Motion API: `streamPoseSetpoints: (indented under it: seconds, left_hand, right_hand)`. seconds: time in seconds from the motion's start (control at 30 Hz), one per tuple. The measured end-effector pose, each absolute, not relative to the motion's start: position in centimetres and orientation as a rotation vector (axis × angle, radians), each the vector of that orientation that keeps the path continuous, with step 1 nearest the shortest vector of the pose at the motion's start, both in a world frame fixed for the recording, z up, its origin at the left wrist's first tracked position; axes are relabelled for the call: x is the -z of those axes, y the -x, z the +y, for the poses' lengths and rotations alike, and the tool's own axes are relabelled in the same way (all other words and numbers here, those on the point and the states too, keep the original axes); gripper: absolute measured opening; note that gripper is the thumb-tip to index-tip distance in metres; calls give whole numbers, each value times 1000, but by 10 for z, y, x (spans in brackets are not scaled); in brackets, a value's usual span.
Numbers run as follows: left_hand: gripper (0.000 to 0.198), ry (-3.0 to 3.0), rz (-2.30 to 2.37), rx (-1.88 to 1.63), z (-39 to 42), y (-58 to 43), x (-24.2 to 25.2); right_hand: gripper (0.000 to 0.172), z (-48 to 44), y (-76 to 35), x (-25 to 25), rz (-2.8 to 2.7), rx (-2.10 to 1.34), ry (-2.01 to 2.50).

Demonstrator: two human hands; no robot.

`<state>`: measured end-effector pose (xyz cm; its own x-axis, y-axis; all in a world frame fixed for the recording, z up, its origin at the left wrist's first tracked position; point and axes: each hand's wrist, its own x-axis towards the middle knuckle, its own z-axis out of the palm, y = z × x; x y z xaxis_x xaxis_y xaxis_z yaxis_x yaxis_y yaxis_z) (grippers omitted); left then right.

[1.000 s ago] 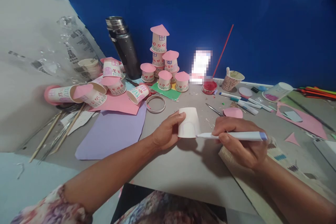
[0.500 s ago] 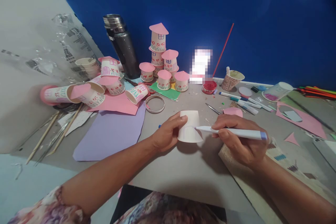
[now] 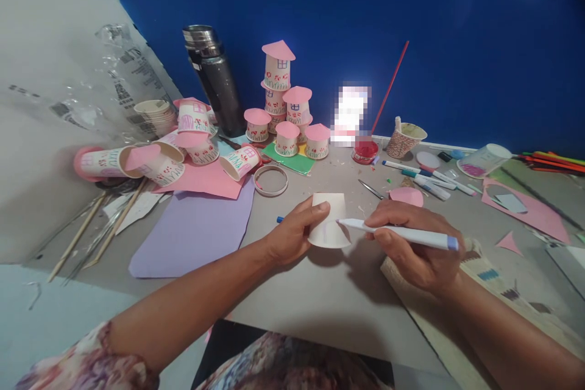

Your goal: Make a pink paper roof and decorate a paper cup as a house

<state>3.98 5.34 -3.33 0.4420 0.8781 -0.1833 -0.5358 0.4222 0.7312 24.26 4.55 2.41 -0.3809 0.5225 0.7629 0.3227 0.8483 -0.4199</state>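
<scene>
A white paper cup, upside down with its wide rim toward me, is gripped at its left side by my left hand. The thumb lies along the cup's wall and the other fingers are hidden behind it. My right hand is closed around a white marker with a pale purple end. The marker's tip is at the cup's right side, where a faint pale line shows on the wall. A blue-tipped pen pokes out just left of my left hand.
Decorated paper-cup houses with pink roofs stand stacked at the back. A dark flask, a tape roll and purple paper are to the left. Several markers, a patterned cup and pink scraps lie right.
The marker tip and my right hand have shifted slightly left along the cup. The left hand keeps its hold, with the cup barely moved.
</scene>
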Motion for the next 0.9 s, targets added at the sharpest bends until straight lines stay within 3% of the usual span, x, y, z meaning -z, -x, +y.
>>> streamPoseSetpoints:
  seconds: [0.63,0.9]
  left_hand:
    - [56,-754,600,-938,51,-40,35]
    - [55,-764,637,-960,51,-40,38]
  right_hand:
    - [15,44,-236,-21,-2038,-295,522]
    - [16,45,-239,-24,-2020,-150,635]
